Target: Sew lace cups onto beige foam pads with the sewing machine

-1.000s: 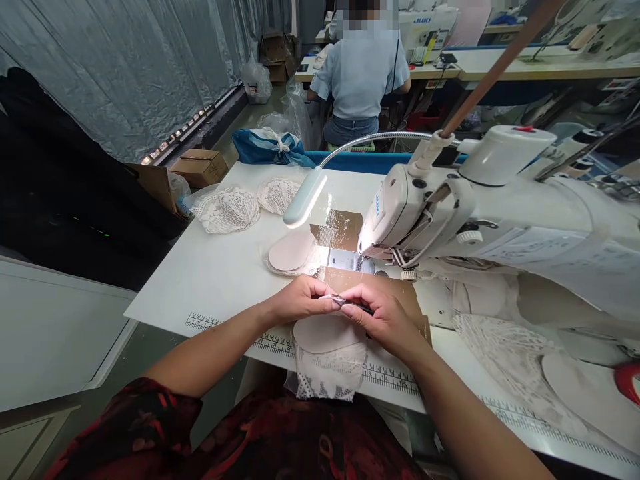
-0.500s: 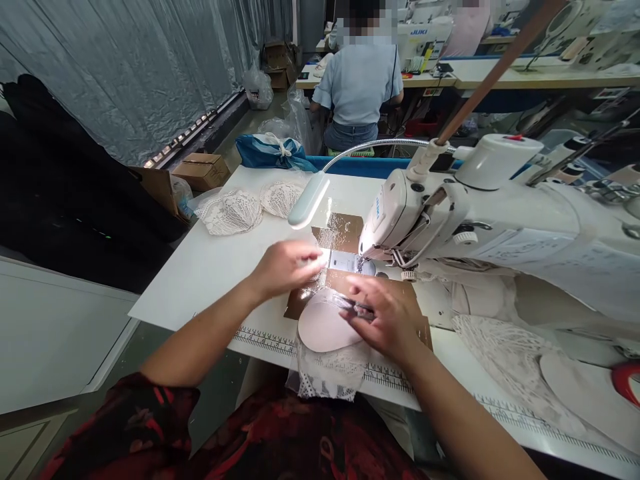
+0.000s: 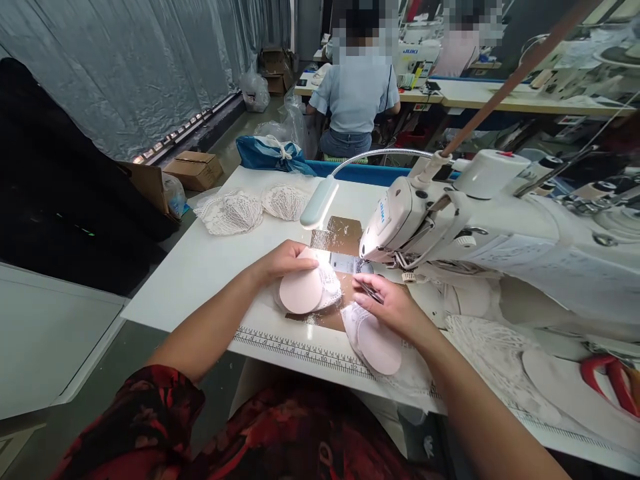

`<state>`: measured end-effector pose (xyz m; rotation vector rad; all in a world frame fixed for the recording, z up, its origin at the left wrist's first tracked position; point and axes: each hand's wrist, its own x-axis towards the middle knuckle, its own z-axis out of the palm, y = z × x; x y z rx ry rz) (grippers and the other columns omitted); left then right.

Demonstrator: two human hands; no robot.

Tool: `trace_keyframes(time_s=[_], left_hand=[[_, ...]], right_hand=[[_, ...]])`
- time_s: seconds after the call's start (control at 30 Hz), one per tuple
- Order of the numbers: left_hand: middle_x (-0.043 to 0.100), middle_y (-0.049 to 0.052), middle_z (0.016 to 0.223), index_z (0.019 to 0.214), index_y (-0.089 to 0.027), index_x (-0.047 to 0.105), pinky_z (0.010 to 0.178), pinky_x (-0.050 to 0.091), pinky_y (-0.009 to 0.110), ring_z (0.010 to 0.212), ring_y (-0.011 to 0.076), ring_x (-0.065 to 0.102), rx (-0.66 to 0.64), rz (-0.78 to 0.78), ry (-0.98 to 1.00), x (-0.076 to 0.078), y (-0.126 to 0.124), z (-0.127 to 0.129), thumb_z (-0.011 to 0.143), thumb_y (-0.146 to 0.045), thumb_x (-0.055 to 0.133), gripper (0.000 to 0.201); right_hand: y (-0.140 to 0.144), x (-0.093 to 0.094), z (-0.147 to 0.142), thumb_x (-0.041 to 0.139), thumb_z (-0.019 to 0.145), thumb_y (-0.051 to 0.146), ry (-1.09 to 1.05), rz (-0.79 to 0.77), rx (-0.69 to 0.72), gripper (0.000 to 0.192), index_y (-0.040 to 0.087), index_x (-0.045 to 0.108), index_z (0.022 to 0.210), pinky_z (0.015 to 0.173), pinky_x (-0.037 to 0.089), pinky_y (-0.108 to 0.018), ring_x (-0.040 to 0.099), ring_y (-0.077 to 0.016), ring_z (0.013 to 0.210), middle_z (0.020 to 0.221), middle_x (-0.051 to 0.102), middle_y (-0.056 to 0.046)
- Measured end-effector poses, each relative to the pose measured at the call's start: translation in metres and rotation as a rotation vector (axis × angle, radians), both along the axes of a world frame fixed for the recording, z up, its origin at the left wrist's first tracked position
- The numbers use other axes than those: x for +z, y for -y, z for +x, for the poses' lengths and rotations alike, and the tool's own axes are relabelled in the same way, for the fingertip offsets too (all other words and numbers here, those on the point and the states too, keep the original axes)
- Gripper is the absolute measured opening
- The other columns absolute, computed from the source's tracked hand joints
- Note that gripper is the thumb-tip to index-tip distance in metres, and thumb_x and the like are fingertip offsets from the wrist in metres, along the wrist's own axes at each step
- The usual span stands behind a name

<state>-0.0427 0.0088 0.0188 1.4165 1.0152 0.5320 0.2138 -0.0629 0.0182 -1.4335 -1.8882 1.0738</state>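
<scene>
My left hand (image 3: 287, 261) pinches the upper edge of a pale pink bra cup (image 3: 301, 292) with white lace along its right side. This cup lies on the table left of the needle area. My right hand (image 3: 387, 301) is closed around small metal thread snips (image 3: 369, 291), just in front of the sewing machine (image 3: 400, 220). Beneath that hand a second pink bra cup (image 3: 381, 347) with lace rests at the table's front edge. Whether the right fingers also grip its lace, I cannot tell.
Two lace cups (image 3: 230, 212) lie at the back left under a lamp (image 3: 319, 202). More lace pieces (image 3: 480, 340) and red-handled scissors (image 3: 607, 380) are on the right. A ruler strip (image 3: 305, 352) runs along the front edge. Another person (image 3: 357, 90) sits ahead.
The cups, earlier together in front of me, are now apart. My left hand has taken hold of one on the left; the other has shifted right, under my right hand with the snips.
</scene>
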Motion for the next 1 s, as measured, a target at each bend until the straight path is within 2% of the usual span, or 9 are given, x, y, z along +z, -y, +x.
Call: trace_keyframes(time_s=[0.07, 0.17, 0.23, 0.4, 0.5, 0.63, 0.73, 0.87, 1.0], left_hand=[[0.063, 0.004, 0.076, 0.081, -0.012, 0.063, 0.059, 0.044, 0.024, 0.067, 0.0143, 0.058, -0.028, -0.023, 0.06, 0.001, 0.002, 0.001, 0.075, -0.038, 0.068, 0.028], [0.064, 0.005, 0.081, 0.086, -0.012, 0.064, 0.061, 0.044, 0.024, 0.07, 0.0142, 0.058, -0.084, 0.007, 0.065, 0.002, 0.002, 0.0, 0.075, -0.034, 0.066, 0.025], [0.064, 0.005, 0.09, 0.095, -0.014, 0.064, 0.067, 0.045, 0.025, 0.078, 0.0156, 0.059, -0.142, 0.097, 0.032, 0.002, 0.003, -0.001, 0.074, -0.028, 0.065, 0.025], [0.06, 0.009, 0.121, 0.12, -0.017, 0.058, 0.095, 0.041, 0.034, 0.111, 0.0243, 0.054, -0.253, 0.473, -0.12, 0.003, 0.005, 0.006, 0.07, -0.031, 0.071, 0.053], [0.062, 0.009, 0.116, 0.114, -0.018, 0.061, 0.091, 0.042, 0.032, 0.106, 0.0238, 0.056, -0.316, 0.564, -0.165, 0.0, 0.007, 0.018, 0.069, -0.042, 0.074, 0.053], [0.066, 0.004, 0.091, 0.091, -0.015, 0.065, 0.073, 0.043, 0.025, 0.082, 0.0157, 0.059, -0.407, 0.404, -0.076, -0.008, 0.009, 0.027, 0.079, -0.04, 0.066, 0.027], [0.064, 0.002, 0.082, 0.079, -0.013, 0.065, 0.067, 0.042, 0.023, 0.074, 0.0126, 0.057, -0.387, 0.225, 0.021, -0.01, 0.01, 0.028, 0.081, -0.039, 0.064, 0.026], [0.066, 0.004, 0.084, 0.083, -0.012, 0.069, 0.069, 0.043, 0.024, 0.077, 0.0138, 0.059, -0.354, 0.071, 0.071, -0.007, 0.01, 0.028, 0.077, -0.035, 0.069, 0.024], [0.068, 0.005, 0.083, 0.089, -0.012, 0.072, 0.071, 0.044, 0.024, 0.077, 0.0136, 0.059, -0.345, -0.007, 0.072, -0.003, 0.01, 0.029, 0.077, -0.034, 0.071, 0.025]], right_hand=[[-0.005, -0.001, -0.016, 0.064, 0.077, 0.04, -0.083, -0.062, 0.015, 0.041, 0.021, 0.062, 0.114, 0.08, 0.049, -0.035, 0.061, -0.0239, 0.097, 0.107, 0.067, -0.008], [-0.008, -0.005, -0.034, 0.059, 0.08, 0.039, -0.086, -0.051, 0.025, 0.021, 0.019, 0.063, 0.08, 0.067, 0.045, -0.031, 0.057, -0.0185, 0.074, 0.076, 0.063, -0.002], [-0.007, -0.009, -0.038, 0.056, 0.082, 0.04, -0.074, -0.032, 0.003, 0.025, 0.019, 0.056, 0.068, 0.06, 0.04, -0.028, 0.049, -0.0153, 0.064, 0.065, 0.054, 0.002], [-0.003, -0.015, -0.034, 0.055, 0.084, 0.045, -0.116, -0.077, 0.019, 0.031, 0.02, 0.051, 0.068, 0.055, 0.034, -0.026, 0.042, -0.0128, 0.059, 0.062, 0.045, 0.003], [-0.003, -0.013, -0.032, 0.055, 0.084, 0.046, -0.187, -0.109, 0.042, 0.031, 0.019, 0.054, 0.069, 0.057, 0.036, -0.026, 0.044, -0.0133, 0.061, 0.064, 0.048, 0.002], [-0.003, -0.007, -0.03, 0.057, 0.085, 0.041, -0.302, -0.151, 0.062, 0.023, 0.019, 0.062, 0.082, 0.068, 0.044, -0.028, 0.054, -0.0163, 0.072, 0.077, 0.06, -0.001], [-0.003, -0.006, -0.026, 0.057, 0.086, 0.038, -0.288, -0.123, 0.071, 0.019, 0.02, 0.064, 0.089, 0.076, 0.046, -0.03, 0.058, -0.0181, 0.081, 0.085, 0.064, -0.002], [-0.003, -0.009, -0.018, 0.06, 0.085, 0.04, -0.265, -0.089, 0.015, 0.028, 0.021, 0.062, 0.106, 0.084, 0.047, -0.033, 0.06, -0.0206, 0.094, 0.101, 0.066, -0.005], [-0.005, -0.009, -0.006, 0.044, 0.092, 0.049, -0.219, -0.154, 0.028, 0.042, 0.02, 0.057, 0.119, 0.072, 0.05, -0.033, 0.062, -0.018, 0.077, 0.091, 0.066, -0.006]])
